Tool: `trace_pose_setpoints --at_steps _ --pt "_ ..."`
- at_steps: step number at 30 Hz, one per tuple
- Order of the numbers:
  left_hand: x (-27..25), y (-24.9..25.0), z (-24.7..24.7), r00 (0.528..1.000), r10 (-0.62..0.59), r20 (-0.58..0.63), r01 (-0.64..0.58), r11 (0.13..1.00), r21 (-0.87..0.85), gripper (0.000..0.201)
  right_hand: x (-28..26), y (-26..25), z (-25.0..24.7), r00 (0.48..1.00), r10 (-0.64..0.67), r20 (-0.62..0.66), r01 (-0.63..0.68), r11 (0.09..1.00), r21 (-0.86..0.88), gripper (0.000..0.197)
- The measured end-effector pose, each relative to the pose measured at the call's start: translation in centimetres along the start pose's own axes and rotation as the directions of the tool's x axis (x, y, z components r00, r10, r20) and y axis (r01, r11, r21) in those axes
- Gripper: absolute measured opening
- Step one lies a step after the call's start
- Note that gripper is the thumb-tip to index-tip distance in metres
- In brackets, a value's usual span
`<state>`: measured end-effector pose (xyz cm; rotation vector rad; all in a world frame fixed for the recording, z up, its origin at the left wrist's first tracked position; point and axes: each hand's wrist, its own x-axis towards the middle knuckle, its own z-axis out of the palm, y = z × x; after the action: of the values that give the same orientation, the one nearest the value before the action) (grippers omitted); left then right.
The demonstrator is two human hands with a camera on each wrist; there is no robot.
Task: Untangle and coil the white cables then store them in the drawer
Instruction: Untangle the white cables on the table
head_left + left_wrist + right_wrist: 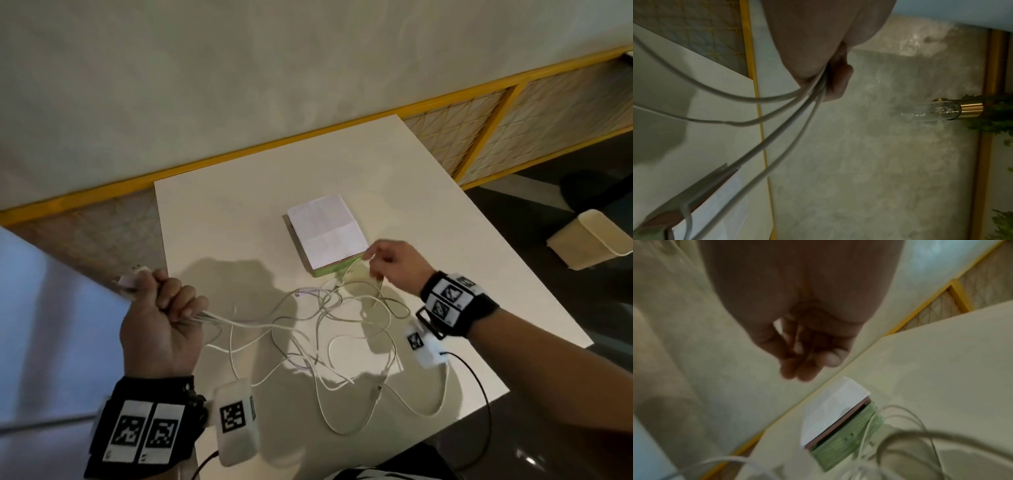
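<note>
A tangle of thin white cables (pixel 325 325) sprawls over the white table (pixel 222 212). My left hand (pixel 168 301) is raised at the table's left edge, its fist gripping a bundle of several strands, with plug ends (pixel 132 279) sticking out above the fist. The strands (pixel 777 138) run out from under the left hand (pixel 818 56) towards the table. My right hand (pixel 373 265) hovers by the green drawer front (pixel 334 269) of a small white box (pixel 325 229), fingertips pinching a thin strand that rises from the tangle. The right wrist view is blurred; the fingers (pixel 807 360) are curled above the drawer (pixel 844 444).
The table stands against a pale wall with a yellow-framed lattice panel (pixel 479 126). A cream bin (pixel 592 243) sits on the dark floor to the right. Black wires (pixel 479 387) trail from the wrist cameras over the table's near edge.
</note>
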<state>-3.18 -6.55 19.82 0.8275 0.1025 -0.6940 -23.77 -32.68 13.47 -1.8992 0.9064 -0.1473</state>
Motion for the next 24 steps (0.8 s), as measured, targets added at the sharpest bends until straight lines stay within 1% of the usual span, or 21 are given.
trace_pose_setpoints --at_steps 1,2,3,4,5,6,7,9,12,15,16,18,19,20,21,22,24 --pt "-0.1 -0.1 0.0 1.000 -0.001 -0.003 0.001 1.000 -0.005 0.026 1.4 0.2 0.1 0.998 -0.028 -0.060 0.021 0.992 -0.121 0.020" --pt "-0.1 -0.3 -0.1 1.000 -0.002 -0.008 0.002 1.000 -0.008 0.026 2.6 0.5 0.4 0.999 -0.043 -0.033 0.032 0.961 -0.274 0.018" --pt "-0.2 -0.5 -0.1 1.000 -0.006 -0.019 0.006 1.000 -0.011 0.025 3.8 1.0 1.0 0.998 -0.015 0.061 0.039 0.904 -0.425 0.022" --pt "-0.3 -0.7 0.0 1.000 -0.010 -0.029 0.010 1.000 -0.017 0.024 4.9 1.8 1.8 0.986 0.048 0.162 0.048 0.840 -0.540 0.027" --pt "-0.3 -0.9 0.0 0.999 -0.017 -0.040 0.016 1.000 -0.022 0.024 5.7 2.4 2.5 0.967 0.118 0.224 0.047 0.785 -0.618 0.031" --pt "-0.4 -1.1 0.0 0.998 -0.023 -0.052 0.022 0.999 -0.026 0.023 6.3 3.1 3.2 0.951 0.180 0.250 0.033 0.748 -0.663 0.035" --pt "-0.5 -1.3 0.0 0.998 -0.030 -0.062 0.029 0.999 -0.029 0.023 6.7 3.5 3.8 0.943 0.213 0.255 0.022 0.725 -0.688 0.039" --pt "-0.8 -1.6 0.0 0.996 -0.042 -0.073 0.040 0.999 -0.027 0.021 7.2 4.3 4.9 0.940 0.228 0.254 0.026 0.696 -0.718 0.042" --pt "-1.4 -1.9 0.0 0.994 -0.039 -0.099 0.038 0.999 -0.013 0.022 7.5 4.9 6.1 0.953 0.197 0.231 0.070 0.596 -0.800 0.041" --pt "-2.1 -2.1 0.1 0.992 -0.035 -0.123 0.043 0.997 0.059 0.034 7.5 6.0 6.7 0.979 0.128 0.160 0.069 0.530 -0.845 0.040" --pt "-2.2 -2.1 0.1 0.991 -0.036 -0.129 0.047 0.995 0.084 0.031 7.4 6.3 6.7 0.983 0.116 0.139 0.065 0.493 -0.868 0.039" --pt "-2.3 -2.1 0.1 0.990 -0.042 -0.137 0.057 0.993 0.104 0.015 7.0 6.7 6.4 0.985 0.120 0.121 0.060 0.419 -0.906 0.037" --pt "-2.3 -2.2 0.0 0.989 -0.048 -0.136 0.063 0.993 0.102 0.013 6.8 7.0 6.1 0.986 0.123 0.112 0.054 0.403 -0.914 0.036" --pt "-2.2 -2.3 -0.1 0.990 -0.054 -0.133 0.067 0.993 0.099 0.011 6.7 7.2 5.8 0.988 0.115 0.103 0.048 0.406 -0.913 0.035" --pt "-2.2 -2.4 -0.2 0.989 -0.059 -0.134 0.072 0.993 0.095 0.015 6.5 7.2 5.4 0.990 0.102 0.094 0.042 0.423 -0.905 0.033" --pt "-2.1 -2.6 -0.3 0.988 -0.067 -0.136 0.081 0.992 0.096 0.021 6.3 7.1 5.1 0.993 0.089 0.074 0.026 0.451 -0.892 0.030" --pt "-1.8 -3.0 -0.2 0.988 -0.086 -0.127 0.098 0.991 0.095 0.025 5.7 6.4 4.5 0.999 0.037 0.036 0.012 0.510 -0.860 0.029"
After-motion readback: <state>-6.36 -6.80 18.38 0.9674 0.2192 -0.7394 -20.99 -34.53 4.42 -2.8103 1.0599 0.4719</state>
